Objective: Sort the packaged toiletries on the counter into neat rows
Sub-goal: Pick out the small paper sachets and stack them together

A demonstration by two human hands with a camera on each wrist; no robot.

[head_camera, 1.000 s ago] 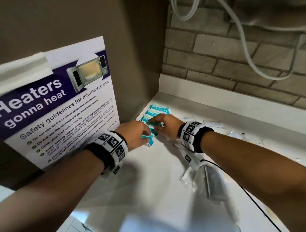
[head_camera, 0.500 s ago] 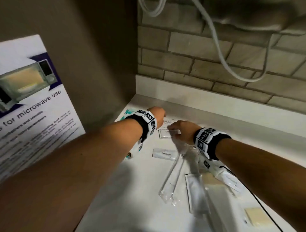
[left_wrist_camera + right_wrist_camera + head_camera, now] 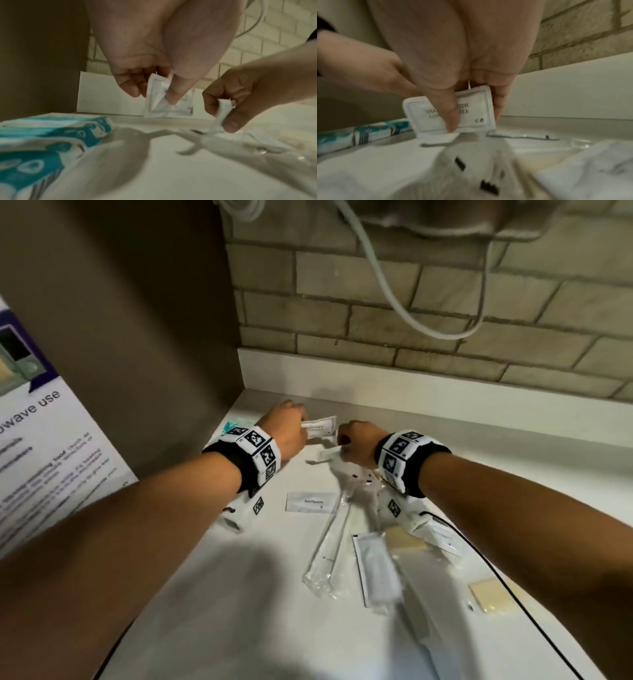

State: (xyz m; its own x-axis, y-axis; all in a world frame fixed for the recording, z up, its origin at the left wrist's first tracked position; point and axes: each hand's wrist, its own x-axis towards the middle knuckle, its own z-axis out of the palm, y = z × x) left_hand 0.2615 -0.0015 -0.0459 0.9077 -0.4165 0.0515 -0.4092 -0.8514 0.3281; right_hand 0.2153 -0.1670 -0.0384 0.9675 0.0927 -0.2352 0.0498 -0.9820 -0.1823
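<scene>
Both hands hover over the white counter (image 3: 260,594) near its back left corner, each with a small white sachet. My left hand (image 3: 301,422) pinches a printed sachet (image 3: 320,426) between thumb and fingers, which the left wrist view shows as the sachet (image 3: 171,106) hanging upright from the hand (image 3: 154,96). Just to its right, my right hand (image 3: 342,441) pinches a second sachet (image 3: 329,453). The right wrist view shows this shampoo sachet (image 3: 471,108) under the thumb of the right hand (image 3: 474,120). A toothpaste sachet (image 3: 310,502) lies flat nearer me.
Teal packets (image 3: 233,426) lie along the left wall. Clear toothbrush sleeves (image 3: 327,553), a white flat packet (image 3: 375,571), two cream soap bars (image 3: 489,597) and another toothpaste sachet (image 3: 442,537) are scattered to the right. A grey cable (image 3: 387,292) hangs on the brick wall.
Both hands left the teal packets and moved right toward the back wall. Each has since lifted a white sachet off the counter.
</scene>
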